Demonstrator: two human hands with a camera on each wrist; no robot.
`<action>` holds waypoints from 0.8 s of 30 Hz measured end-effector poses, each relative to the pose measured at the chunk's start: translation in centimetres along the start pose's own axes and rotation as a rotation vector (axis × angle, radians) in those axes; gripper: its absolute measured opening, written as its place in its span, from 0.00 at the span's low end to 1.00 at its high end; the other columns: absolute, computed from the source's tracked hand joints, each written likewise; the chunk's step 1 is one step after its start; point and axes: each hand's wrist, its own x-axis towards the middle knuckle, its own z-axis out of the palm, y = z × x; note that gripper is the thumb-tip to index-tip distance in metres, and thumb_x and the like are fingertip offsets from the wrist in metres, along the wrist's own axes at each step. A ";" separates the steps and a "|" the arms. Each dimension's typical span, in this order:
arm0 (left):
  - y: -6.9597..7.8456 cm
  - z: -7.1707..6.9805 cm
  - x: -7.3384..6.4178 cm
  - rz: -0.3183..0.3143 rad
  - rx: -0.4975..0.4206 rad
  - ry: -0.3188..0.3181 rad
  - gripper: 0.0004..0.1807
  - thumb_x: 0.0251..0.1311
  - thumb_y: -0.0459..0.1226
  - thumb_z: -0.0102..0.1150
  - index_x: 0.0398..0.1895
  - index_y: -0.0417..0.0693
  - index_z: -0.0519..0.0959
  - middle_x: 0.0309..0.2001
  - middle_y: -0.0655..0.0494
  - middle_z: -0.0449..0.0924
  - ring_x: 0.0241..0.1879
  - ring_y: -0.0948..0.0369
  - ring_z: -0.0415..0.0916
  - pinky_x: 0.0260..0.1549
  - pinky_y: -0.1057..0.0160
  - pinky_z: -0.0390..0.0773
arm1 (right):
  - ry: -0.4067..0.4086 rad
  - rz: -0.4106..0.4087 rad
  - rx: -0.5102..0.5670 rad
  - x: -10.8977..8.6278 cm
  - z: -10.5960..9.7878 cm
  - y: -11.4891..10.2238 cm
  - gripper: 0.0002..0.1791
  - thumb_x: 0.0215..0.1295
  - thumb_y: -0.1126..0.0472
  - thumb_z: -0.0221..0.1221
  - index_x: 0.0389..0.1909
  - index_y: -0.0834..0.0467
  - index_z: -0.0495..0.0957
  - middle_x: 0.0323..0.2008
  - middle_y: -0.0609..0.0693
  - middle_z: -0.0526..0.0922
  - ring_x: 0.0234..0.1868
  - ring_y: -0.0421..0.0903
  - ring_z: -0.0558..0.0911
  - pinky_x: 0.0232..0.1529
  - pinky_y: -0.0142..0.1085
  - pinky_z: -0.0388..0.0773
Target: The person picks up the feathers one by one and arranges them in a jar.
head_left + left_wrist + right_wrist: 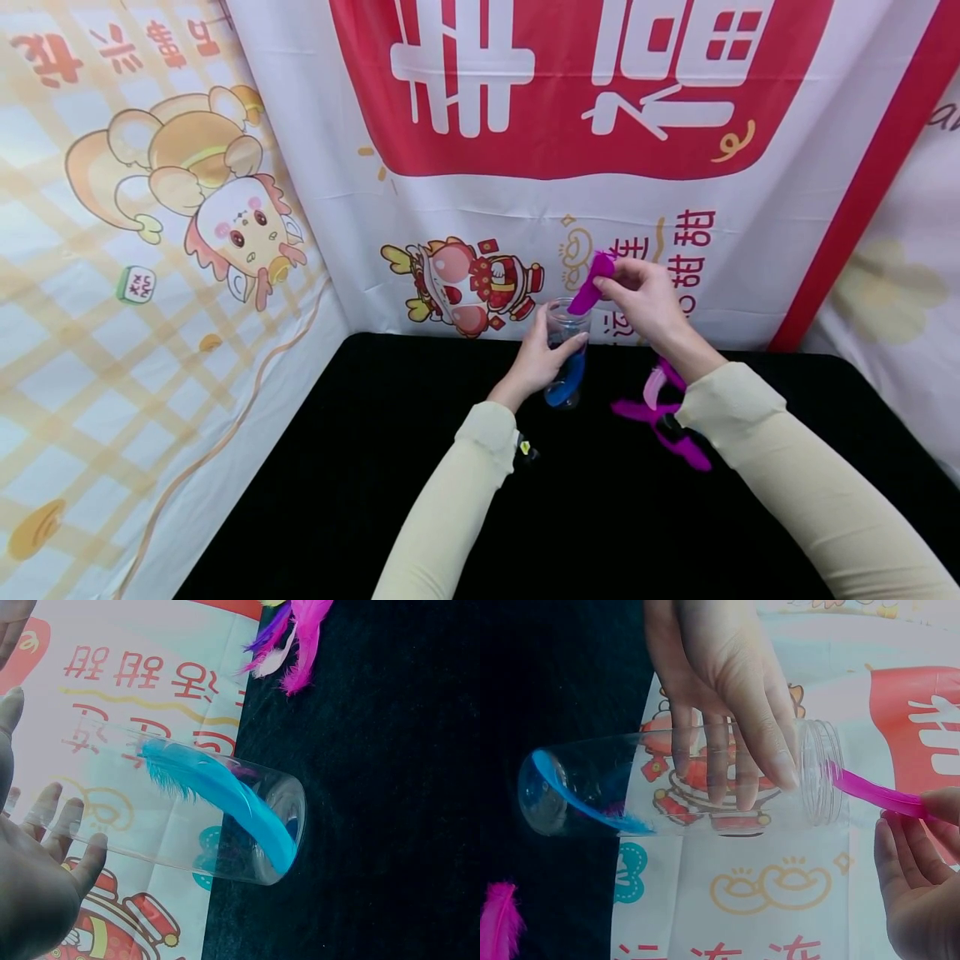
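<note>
A clear plastic jar (727, 742) with a threaded mouth stands upright on the black table, a blue feather (232, 795) inside it. My left hand (534, 360) grips the jar around its upper part, fingers behind and thumb in front. Between the thumb and fingers of my right hand (648, 304) is pinched a magenta feather (877, 795). Its lower tip is at the jar's mouth, just inside the rim in the right wrist view. Several loose feathers, magenta (686, 450) and pale pink (654, 387), lie on the table under the right forearm.
The black table (600, 533) meets a white printed cloth (337, 250) hung behind it. Another patterned cloth (112, 333) hangs on the left. A small dark object with a yellow mark (527, 450) is by the left cuff.
</note>
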 end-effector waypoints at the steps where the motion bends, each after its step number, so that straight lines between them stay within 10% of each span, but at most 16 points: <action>1: 0.0 0.0 0.0 0.002 -0.001 0.000 0.41 0.68 0.57 0.62 0.77 0.59 0.55 0.61 0.51 0.72 0.64 0.54 0.70 0.67 0.47 0.68 | 0.005 0.000 -0.003 0.0 0.0 0.0 0.14 0.72 0.58 0.64 0.50 0.65 0.84 0.43 0.58 0.87 0.42 0.45 0.86 0.42 0.27 0.81; 24: 0.2 0.0 -0.1 0.033 0.016 0.005 0.40 0.69 0.54 0.62 0.77 0.55 0.55 0.60 0.51 0.72 0.65 0.54 0.70 0.68 0.48 0.68 | -0.024 -0.034 0.016 0.0 0.7 0.3 0.14 0.71 0.60 0.65 0.49 0.68 0.83 0.43 0.65 0.85 0.38 0.41 0.85 0.36 0.27 0.80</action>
